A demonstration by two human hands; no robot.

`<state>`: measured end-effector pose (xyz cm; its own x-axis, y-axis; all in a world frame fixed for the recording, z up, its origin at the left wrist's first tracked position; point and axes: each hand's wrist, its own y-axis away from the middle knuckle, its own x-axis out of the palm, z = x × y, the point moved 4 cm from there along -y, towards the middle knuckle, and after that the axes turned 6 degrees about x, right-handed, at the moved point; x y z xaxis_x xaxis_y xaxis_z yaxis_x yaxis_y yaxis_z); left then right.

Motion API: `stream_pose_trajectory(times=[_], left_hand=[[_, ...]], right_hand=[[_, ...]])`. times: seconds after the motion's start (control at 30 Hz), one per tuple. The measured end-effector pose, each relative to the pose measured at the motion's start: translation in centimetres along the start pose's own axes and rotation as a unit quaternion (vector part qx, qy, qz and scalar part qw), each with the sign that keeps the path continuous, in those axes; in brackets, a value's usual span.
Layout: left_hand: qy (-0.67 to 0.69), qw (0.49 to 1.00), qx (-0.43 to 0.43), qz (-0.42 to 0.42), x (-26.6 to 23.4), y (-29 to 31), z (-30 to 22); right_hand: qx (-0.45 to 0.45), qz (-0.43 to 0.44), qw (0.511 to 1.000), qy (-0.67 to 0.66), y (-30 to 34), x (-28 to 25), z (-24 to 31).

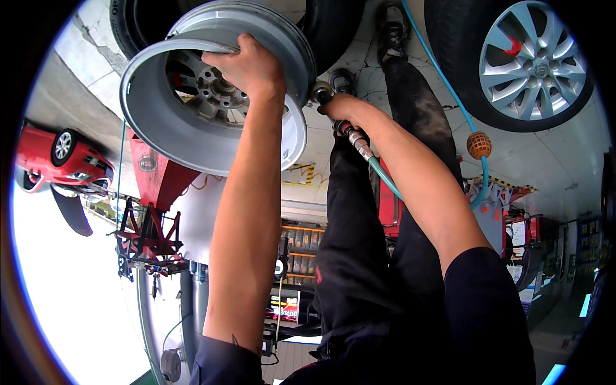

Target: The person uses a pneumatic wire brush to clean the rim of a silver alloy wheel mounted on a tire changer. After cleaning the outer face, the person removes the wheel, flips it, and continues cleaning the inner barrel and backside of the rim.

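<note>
A bare grey alloy wheel rim (144, 128) stands tilted at the upper left, its hollow barrel facing me. My left hand (256, 67) grips the rim's upper lip, fingers wrapped over the edge. Just right of the rim, my right hand (346, 110) is closed round an air tool (321, 93). That tool has a small round head close to the rim's outer side; whether they touch I cannot tell. From its metal coupling a teal air hose (384, 176) runs down behind my right forearm.
A tyre (337, 32) lies behind the rim, and a mounted wheel (539, 70) sits at the upper right. Near it hangs a blue hose (443, 70) with a brown woven ball (479, 145). A red machine (151, 170) stands left, and a red car (61, 157) is beyond.
</note>
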<state>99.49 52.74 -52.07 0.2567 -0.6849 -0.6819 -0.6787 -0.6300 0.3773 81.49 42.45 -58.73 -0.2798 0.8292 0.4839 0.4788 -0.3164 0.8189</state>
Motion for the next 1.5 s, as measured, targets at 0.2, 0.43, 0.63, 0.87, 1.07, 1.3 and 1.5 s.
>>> stream_pose_trajectory(times=[0.2, 0.43, 0.63, 0.87, 1.07, 1.3, 1.5], left_hand=[[0.011, 0.999, -0.039, -0.001, 0.3, 0.5, -1.1], [0.012, 1.0, -0.022, 0.005, 0.2, 0.3, -0.5], [0.001, 1.0, -0.025, 0.001, 0.4, 0.5, -0.7], [0.031, 1.0, 0.001, -0.002, 0.2, 0.2, -0.2], [0.02, 1.0, -0.01, -0.009, 0.0, 0.2, -0.2], [0.015, 1.0, -0.005, 0.011, -0.1, 0.2, 0.1], [0.027, 1.0, 0.008, 0.011, -0.2, -0.1, 0.7]], right_hand=[[0.01, 0.009, 0.999, 0.052, 0.4, 0.4, 0.3], [0.012, 0.032, 0.999, 0.034, -1.1, 1.2, -0.8], [-0.001, -0.009, 1.0, -0.022, 0.7, -1.1, 0.2], [-0.039, -0.011, 0.993, 0.115, -2.2, 1.9, -1.5], [-0.025, -0.025, 0.999, 0.041, 0.2, -1.0, 0.0], [-0.081, -0.022, 0.983, 0.166, -2.7, 2.1, -1.5], [-0.02, -0.021, 0.996, 0.084, 0.1, -0.7, 0.0]])
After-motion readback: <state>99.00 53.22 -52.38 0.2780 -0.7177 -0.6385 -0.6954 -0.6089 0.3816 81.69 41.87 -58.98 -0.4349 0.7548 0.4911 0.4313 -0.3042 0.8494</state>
